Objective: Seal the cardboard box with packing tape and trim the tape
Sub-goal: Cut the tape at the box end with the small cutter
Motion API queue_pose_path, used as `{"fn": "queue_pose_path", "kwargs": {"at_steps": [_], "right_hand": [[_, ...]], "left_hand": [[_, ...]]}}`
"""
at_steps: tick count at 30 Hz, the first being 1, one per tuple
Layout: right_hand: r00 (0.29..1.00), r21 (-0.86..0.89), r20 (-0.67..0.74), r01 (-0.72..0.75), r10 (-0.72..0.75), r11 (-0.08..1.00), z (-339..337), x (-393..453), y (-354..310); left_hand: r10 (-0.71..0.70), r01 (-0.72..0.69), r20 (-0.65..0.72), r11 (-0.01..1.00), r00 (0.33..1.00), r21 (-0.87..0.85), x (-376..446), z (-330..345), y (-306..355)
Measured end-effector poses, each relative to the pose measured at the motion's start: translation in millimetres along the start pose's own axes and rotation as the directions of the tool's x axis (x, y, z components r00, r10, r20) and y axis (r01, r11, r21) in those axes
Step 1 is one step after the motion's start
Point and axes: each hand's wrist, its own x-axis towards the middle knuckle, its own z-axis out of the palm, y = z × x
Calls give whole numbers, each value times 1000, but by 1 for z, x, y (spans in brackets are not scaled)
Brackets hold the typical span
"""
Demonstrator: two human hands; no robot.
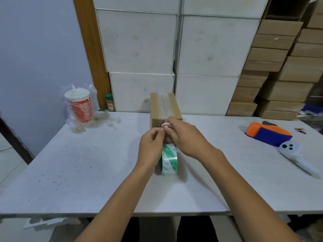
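Note:
A small brown cardboard box point(163, 106) stands on the white table point(87, 163), with clear tape running along its top seam. In front of it a roll of clear packing tape point(168, 159) with green print stands on edge. My left hand point(152, 145) pinches the tape strip just above the roll. My right hand point(185, 137) holds a small pink cutter point(165, 125) at the box's near face, right by the left fingertips. The strip itself is hidden behind my fingers.
A red paper cup point(79, 104) in a plastic bag and a spice jar point(109, 102) stand at the back left. An orange-and-blue object point(269, 133) and a white controller point(295, 156) lie at the right. Stacked white boxes point(139, 42) and brown cartons point(279, 67) line the wall behind.

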Motion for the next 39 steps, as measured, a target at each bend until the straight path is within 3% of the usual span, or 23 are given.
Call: {"fn": "queue_pose_path", "kwargs": {"at_steps": [16,39], "right_hand": [[1000,-50,-19,24,-25,998,-5,1,-4],[1000,-164,6,26,-26,986,-6,7,-5]], "left_hand": [[-17,18,-13,999,1000,30,2,-1,-2],[136,-133,-18,982,990,132,10,-6,-11]]}}
